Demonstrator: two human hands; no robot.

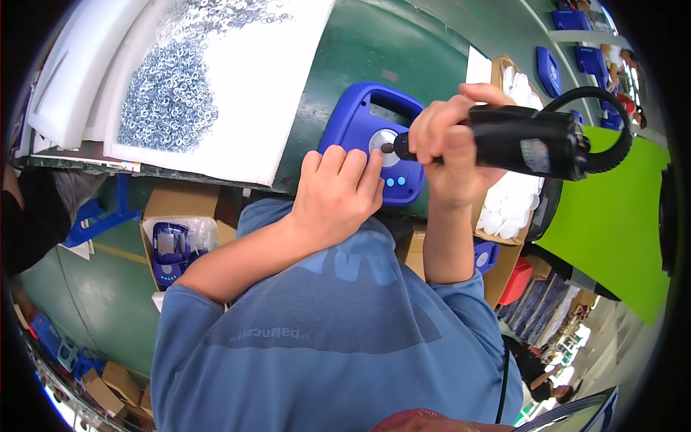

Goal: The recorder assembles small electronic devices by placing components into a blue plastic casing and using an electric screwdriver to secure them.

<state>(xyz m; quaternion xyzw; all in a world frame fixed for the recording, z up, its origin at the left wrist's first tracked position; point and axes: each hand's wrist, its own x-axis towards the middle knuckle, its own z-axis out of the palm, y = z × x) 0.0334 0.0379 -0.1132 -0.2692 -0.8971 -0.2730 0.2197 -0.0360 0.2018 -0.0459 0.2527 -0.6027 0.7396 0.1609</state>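
A blue plastic housing with a handle opening lies on the green bench in front of me. It carries a round white-grey disc and a row of light-blue dots. My left hand lies over its near left part, fingers bent and pressed together against it; the fingertips are partly hidden. My right hand is wrapped round a black electric screwdriver, held nearly level with its cable end to the right. The screwdriver's tip is over the disc, close to my left index finger; contact cannot be made out.
On the left, a heap of small metal washers lies on a white foam sheet. A carton of white plastic parts stands right of the housing. Below the bench edge is a box with blue housings. A bright green surface is at right.
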